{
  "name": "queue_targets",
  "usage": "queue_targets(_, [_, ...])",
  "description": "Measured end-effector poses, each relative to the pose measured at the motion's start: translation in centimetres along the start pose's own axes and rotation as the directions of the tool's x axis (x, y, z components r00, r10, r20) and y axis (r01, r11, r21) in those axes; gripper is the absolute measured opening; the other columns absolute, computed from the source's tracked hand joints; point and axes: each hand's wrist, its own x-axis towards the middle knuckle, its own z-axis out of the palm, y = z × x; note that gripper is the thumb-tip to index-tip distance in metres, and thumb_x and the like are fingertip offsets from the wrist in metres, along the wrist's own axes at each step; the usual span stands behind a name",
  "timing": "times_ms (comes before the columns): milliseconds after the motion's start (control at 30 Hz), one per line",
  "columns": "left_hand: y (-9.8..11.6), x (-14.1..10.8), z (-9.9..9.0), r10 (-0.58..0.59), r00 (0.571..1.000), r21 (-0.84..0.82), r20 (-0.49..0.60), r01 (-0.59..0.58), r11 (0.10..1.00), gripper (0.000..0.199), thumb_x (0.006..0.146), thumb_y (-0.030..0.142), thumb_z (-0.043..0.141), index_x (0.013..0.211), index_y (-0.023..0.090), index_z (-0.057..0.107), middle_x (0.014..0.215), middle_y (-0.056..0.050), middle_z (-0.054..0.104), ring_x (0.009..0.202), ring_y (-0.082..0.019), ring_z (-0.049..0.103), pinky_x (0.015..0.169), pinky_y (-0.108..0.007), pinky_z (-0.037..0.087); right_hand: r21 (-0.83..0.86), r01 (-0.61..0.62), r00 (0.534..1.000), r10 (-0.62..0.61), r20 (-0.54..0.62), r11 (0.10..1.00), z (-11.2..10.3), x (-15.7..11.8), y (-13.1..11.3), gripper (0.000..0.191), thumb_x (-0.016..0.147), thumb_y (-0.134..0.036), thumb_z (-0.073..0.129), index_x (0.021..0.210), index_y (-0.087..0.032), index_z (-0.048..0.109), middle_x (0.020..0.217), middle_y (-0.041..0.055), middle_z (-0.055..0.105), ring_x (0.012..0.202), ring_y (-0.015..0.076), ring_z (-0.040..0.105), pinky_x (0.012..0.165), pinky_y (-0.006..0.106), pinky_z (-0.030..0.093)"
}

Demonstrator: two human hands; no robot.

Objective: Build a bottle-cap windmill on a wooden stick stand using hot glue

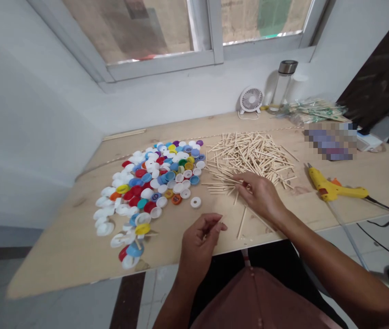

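My right hand (259,193) reaches into the near left edge of a heap of short wooden sticks (252,153). Its thumb and index finger close on a stick there, partly hidden by the fingers. Lower and to the left, my left hand (199,240) hovers over the table's front edge, fingers curled and thumb close to the index fingertip; nothing shows between them. One loose stick (241,222) lies between the hands. Left of the heap spreads a large pile of plastic bottle caps (149,176) in white, blue, red and yellow. A single white cap (196,202) sits nearest the left hand.
A yellow hot glue gun (331,185) with a glue stick and cord lies at the right. Joined caps with sticks (131,249) rest at the front left. Behind stand a small white fan (251,99), a glass bottle (281,89) and a bag of sticks (316,110).
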Motion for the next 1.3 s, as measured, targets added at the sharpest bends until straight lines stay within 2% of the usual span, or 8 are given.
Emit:
queue_targets(267, [0.3, 0.0, 1.2, 0.038, 0.951, 0.263, 0.306, -0.123, 0.957, 0.015, 0.083, 0.018, 0.054, 0.088, 0.019, 0.068, 0.080, 0.000, 0.072, 0.073, -0.014, 0.064, 0.067, -0.023, 0.047, 0.085, 0.189, 0.918, -0.207, 0.337, 0.978, -3.1, -5.5, -0.6, 0.022, 0.094, -0.029, 0.050, 0.090, -0.019, 0.069, 0.080, 0.0040, 0.068, 0.075, 0.0143, 0.061, 0.067, 0.024, 0.044])
queue_targets(400, [0.2, 0.1, 0.8, 0.119, 0.910, 0.380, 0.398, -0.282, 0.881, 0.021, 0.084, 0.013, 0.052, 0.094, 0.021, 0.070, 0.090, -0.001, 0.074, 0.081, -0.014, 0.067, 0.075, -0.025, 0.049, 0.000, 0.271, 0.901, -0.254, 0.353, 0.962, -4.2, -7.2, 0.8, 0.027, 0.097, -0.028, 0.044, 0.087, -0.018, 0.067, 0.077, 0.0050, 0.067, 0.076, 0.0154, 0.060, 0.068, 0.026, 0.043])
queue_targets(567, [0.4, 0.6, 0.2, 0.200, 0.875, 0.463, 0.440, -0.412, 0.785, 0.022, 0.086, 0.014, 0.049, 0.095, 0.020, 0.068, 0.089, -0.002, 0.074, 0.081, -0.015, 0.067, 0.075, -0.026, 0.051, 0.015, 0.183, 0.923, -0.177, 0.341, 0.983, -5.6, -8.7, 1.5, 0.024, 0.096, -0.028, 0.046, 0.089, -0.018, 0.067, 0.078, 0.0042, 0.066, 0.074, 0.0142, 0.060, 0.065, 0.025, 0.044])
queue_targets(667, [0.6, 1.3, -0.1, 0.256, 0.862, 0.504, 0.437, -0.470, 0.724, 0.022, 0.088, 0.016, 0.047, 0.096, 0.020, 0.067, 0.086, -0.003, 0.073, 0.080, -0.016, 0.067, 0.073, -0.026, 0.051, 0.060, 0.126, 0.946, -0.139, 0.293, 0.990, -6.0, -9.3, 1.7, 0.021, 0.095, -0.027, 0.048, 0.093, -0.018, 0.067, 0.082, 0.0044, 0.066, 0.077, 0.0139, 0.062, 0.067, 0.024, 0.046])
queue_targets(833, [-0.4, 4.2, -0.3, 0.405, 0.872, 0.656, 0.274, -0.478, 0.585, 0.022, 0.089, 0.019, 0.047, 0.100, 0.018, 0.066, 0.091, -0.006, 0.072, 0.087, -0.019, 0.066, 0.078, -0.031, 0.050, 0.119, 0.014, 0.985, -0.034, 0.170, 0.993, -6.3, -9.9, 3.1, 0.018, 0.092, -0.029, 0.053, 0.091, -0.020, 0.068, 0.082, 0.0041, 0.066, 0.075, 0.0140, 0.063, 0.064, 0.023, 0.048])
queue_targets(967, [-1.6, 6.6, 0.2, 0.442, 0.844, 0.746, 0.305, -0.500, 0.440, 0.025, 0.087, 0.015, 0.046, 0.100, 0.018, 0.067, 0.094, -0.008, 0.072, 0.089, -0.022, 0.064, 0.079, -0.035, 0.048, 0.131, -0.021, 0.990, 0.002, 0.138, 0.991, -6.2, -10.0, 3.8, 0.018, 0.091, -0.031, 0.054, 0.090, -0.020, 0.069, 0.081, 0.0047, 0.067, 0.074, 0.0151, 0.064, 0.063, 0.024, 0.050])
queue_targets(1200, [-1.8, 6.8, 0.6, 0.469, 0.823, 0.794, 0.320, -0.504, 0.341, 0.026, 0.086, 0.013, 0.046, 0.099, 0.017, 0.068, 0.095, -0.011, 0.071, 0.092, -0.027, 0.060, 0.079, -0.041, 0.045, 0.072, 0.022, 0.982, -0.035, 0.184, 0.997, -5.6, -9.9, 4.8, 0.018, 0.091, -0.028, 0.053, 0.092, -0.020, 0.068, 0.083, 0.0053, 0.067, 0.076, 0.0158, 0.064, 0.066, 0.026, 0.050])
queue_targets(1300, [-1.7, 5.2, 0.5, 0.509, 0.817, 0.738, 0.272, -0.517, 0.434, 0.026, 0.086, 0.012, 0.046, 0.100, 0.016, 0.067, 0.098, -0.011, 0.069, 0.095, -0.026, 0.059, 0.083, -0.041, 0.045, 0.053, 0.063, 0.976, -0.073, 0.208, 0.997, -5.7, -9.9, 5.3, 0.016, 0.092, -0.026, 0.052, 0.094, -0.020, 0.067, 0.084, 0.0051, 0.067, 0.077, 0.0151, 0.064, 0.067, 0.025, 0.050])
